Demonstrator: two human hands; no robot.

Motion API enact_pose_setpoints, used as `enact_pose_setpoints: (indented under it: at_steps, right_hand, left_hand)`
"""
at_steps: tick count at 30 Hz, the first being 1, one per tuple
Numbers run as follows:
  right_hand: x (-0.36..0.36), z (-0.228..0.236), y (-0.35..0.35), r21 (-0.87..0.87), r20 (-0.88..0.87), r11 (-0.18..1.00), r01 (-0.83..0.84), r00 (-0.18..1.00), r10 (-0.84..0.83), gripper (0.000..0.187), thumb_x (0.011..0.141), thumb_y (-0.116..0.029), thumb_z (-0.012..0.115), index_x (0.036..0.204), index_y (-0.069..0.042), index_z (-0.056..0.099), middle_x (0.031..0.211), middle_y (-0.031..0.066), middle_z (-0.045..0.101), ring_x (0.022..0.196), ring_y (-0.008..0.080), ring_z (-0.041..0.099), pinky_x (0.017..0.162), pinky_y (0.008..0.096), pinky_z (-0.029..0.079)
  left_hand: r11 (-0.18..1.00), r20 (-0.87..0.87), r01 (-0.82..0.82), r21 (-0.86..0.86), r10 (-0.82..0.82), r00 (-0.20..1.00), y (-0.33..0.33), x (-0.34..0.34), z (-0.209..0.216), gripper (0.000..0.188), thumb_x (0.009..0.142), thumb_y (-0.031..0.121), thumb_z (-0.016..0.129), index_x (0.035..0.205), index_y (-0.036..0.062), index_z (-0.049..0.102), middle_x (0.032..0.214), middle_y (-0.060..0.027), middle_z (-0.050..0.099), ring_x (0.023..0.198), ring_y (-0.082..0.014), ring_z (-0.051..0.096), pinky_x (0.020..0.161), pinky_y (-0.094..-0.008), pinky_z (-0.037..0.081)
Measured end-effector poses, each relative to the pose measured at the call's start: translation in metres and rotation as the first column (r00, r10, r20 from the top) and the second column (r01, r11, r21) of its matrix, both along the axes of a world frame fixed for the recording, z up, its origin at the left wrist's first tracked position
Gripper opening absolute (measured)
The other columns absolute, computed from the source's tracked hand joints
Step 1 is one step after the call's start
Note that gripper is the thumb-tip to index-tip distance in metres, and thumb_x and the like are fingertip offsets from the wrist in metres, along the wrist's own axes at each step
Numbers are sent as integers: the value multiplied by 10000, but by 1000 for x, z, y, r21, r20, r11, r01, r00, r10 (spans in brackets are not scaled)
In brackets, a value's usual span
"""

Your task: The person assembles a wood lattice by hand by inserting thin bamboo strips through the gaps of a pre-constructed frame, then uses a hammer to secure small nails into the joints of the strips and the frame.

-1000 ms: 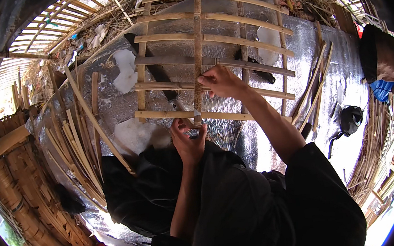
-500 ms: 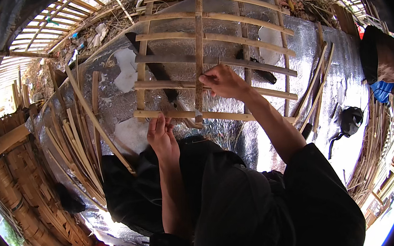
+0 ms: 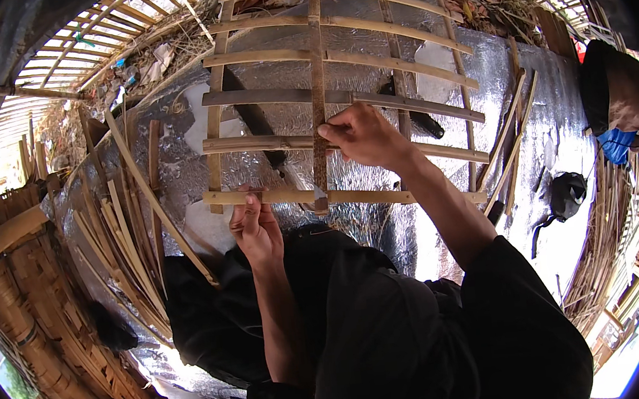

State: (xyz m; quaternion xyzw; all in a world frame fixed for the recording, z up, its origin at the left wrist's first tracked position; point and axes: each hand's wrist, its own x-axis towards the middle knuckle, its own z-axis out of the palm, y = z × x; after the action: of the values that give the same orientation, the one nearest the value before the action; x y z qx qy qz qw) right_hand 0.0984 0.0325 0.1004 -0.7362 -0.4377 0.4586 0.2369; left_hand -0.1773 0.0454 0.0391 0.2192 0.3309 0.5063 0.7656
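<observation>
Bamboo lattice (image 3: 317, 76) over the silvery sheet (image 3: 551, 92), seen here in my head view: right hand (image 3: 367, 137) has its fingers closed on the central bar (image 3: 322, 167), while left hand (image 3: 258, 232) meets the nearest slat (image 3: 373, 196), fingers bent; whether they grip, I can't tell.

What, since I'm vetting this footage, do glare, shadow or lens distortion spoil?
Head view: glare whitens parts of the crinkled silver foil sheet at right; head view: the person's black cloth clothing shows little fold detail; head view: the tan slatted bamboo lattice looks bowed, probably partly fisheye bending.
</observation>
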Motion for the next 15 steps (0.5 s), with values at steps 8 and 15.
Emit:
enact_pose_setpoints:
  at_steps: [8,15]
  right_hand:
    - [-31,10,22,153,81,982,-111,992,99,322,1003,-282,630,862,-16,744,795,177,722,765,322,719,745,450,553]
    - [-39,-42,41,-34,27,987,-158,987,159,345,1019,-337,600,979,-41,773,907,189,762,884,328,754,859,446,585]
  left_hand:
    - [993,-15,-118,-5,118,993,4,-26,1,130,1000,14,645,1105,-21,715,1187,-48,663,1071,-181,664,1058,-340,510]
    - [984,-79,-168,-64,162,984,-5,-35,-37,155,1003,56,670,1147,19,713,1129,-39,699,1067,-153,662,1026,-318,521]
